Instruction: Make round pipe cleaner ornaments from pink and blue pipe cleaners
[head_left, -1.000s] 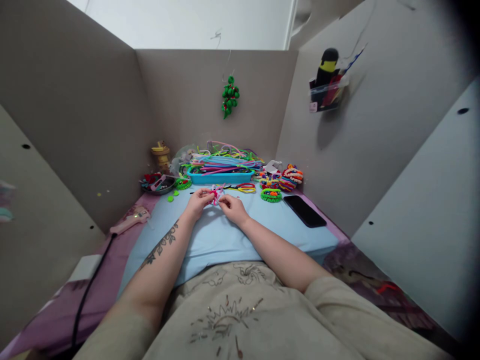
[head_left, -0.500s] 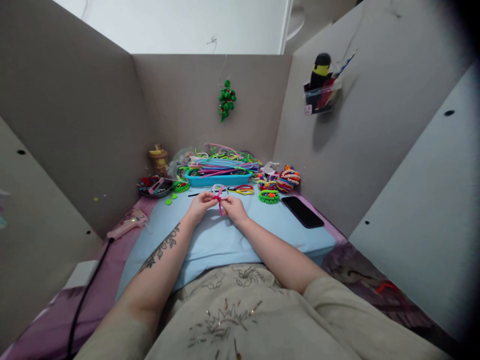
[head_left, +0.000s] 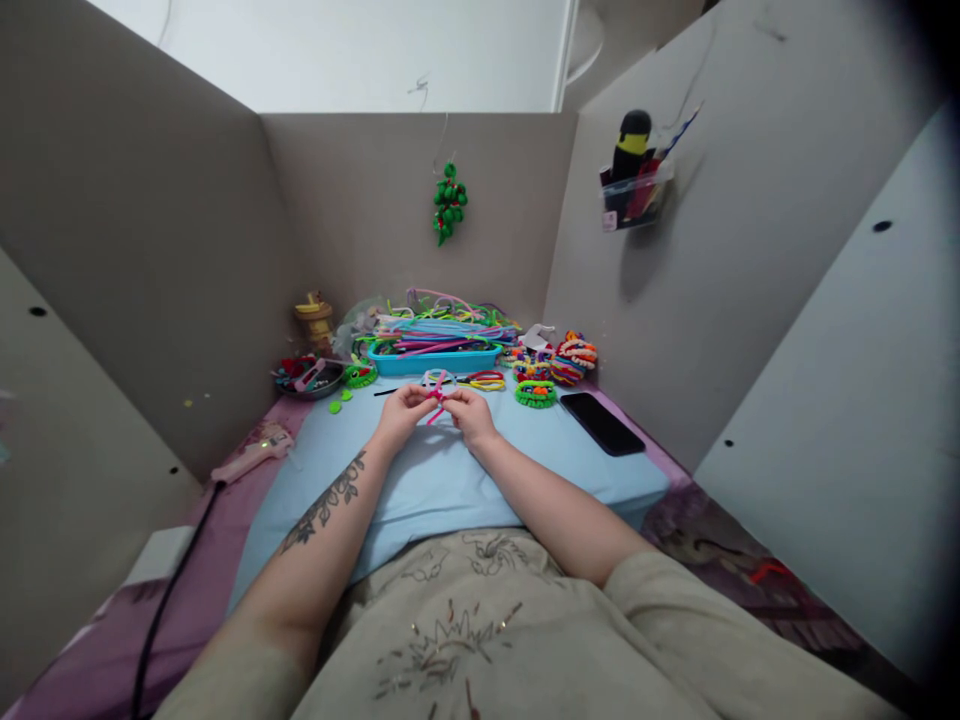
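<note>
Between my two hands is a small bundle of twisted pink and red pipe cleaners (head_left: 436, 397), with ends sticking out above and below. My left hand (head_left: 406, 412) pinches it from the left with thumb and fingertips. From the other side my right hand (head_left: 469, 414) grips it, fingers curled. Just behind the hands lie scissors with red and yellow handles (head_left: 487, 380), partly hidden, beside a pale loop. The light blue cloth (head_left: 450, 480) spreads under both hands.
A blue tray (head_left: 435, 364) heaped with pipe cleaners stands behind. A phone (head_left: 602, 424) and a green fuzzy piece (head_left: 535, 394) lie right. Leftward are a pink glue gun (head_left: 251, 458) with a black cord and a dark bowl (head_left: 321, 383). Grey panels (head_left: 420, 150) enclose the space.
The pink ends of the bundle have turned a little, the lower one now pointing down and left. Both hands keep their pinch in nearly the same place. The view has shifted slightly.
</note>
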